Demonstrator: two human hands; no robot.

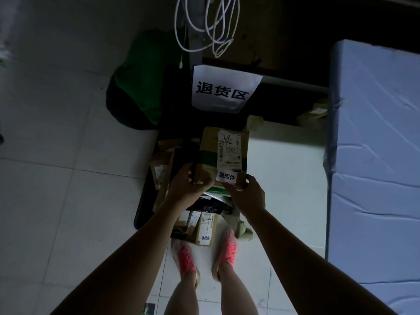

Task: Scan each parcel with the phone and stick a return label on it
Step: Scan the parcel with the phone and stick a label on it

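I hold a brown cardboard parcel [210, 153] with both hands above a dark bin of parcels. It carries a white shipping label [229, 152] with handwriting and a small white return label [226, 177] at its near edge. My left hand [189, 186] grips the parcel's near left corner. My right hand [246, 193] grips the near right corner beside the return label. Below lie several other parcels, one of them [205, 230] bearing the same kind of return label. No phone is visible.
The dark bin [142, 205] sits on a pale tiled floor [56, 178]. A white paper sign [223, 89] with black characters hangs behind it. A green bag [141, 80] lies at the left, white cables [211, 26] hang above, a blue-covered surface [375, 155] runs along the right.
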